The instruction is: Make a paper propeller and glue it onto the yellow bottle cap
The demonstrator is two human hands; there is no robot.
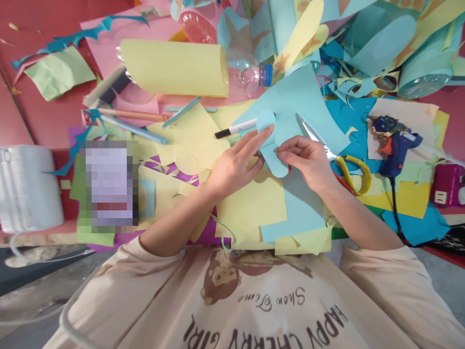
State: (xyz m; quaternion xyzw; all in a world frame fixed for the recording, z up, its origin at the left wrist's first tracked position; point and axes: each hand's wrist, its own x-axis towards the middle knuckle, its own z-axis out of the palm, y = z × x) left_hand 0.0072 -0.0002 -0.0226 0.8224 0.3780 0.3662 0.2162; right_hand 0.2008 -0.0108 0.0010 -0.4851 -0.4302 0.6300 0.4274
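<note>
A small light blue paper piece (pixel 276 164) with rounded ends lies between my hands, creased across its middle. My left hand (pixel 238 167) holds it from the left, fingers over its upper part. The fingers of my right hand (pixel 303 157) pinch its right edge near the crease. A black-capped white marker (pixel 238 128) lies just above my left hand. Scissors with yellow handles (pixel 354 174) rest right beside my right hand, blades on a large light blue sheet (pixel 298 99). Yellow paper (pixel 250 208) is spread under both hands.
A blue glue gun (pixel 395 155) lies on paper at the right, its cord running down. A yellow-wrapped bottle (pixel 174 68) lies at the back. To the left are pens (pixel 134 128), a blurred-out rectangular object (pixel 111 184) and a white case (pixel 31 189).
</note>
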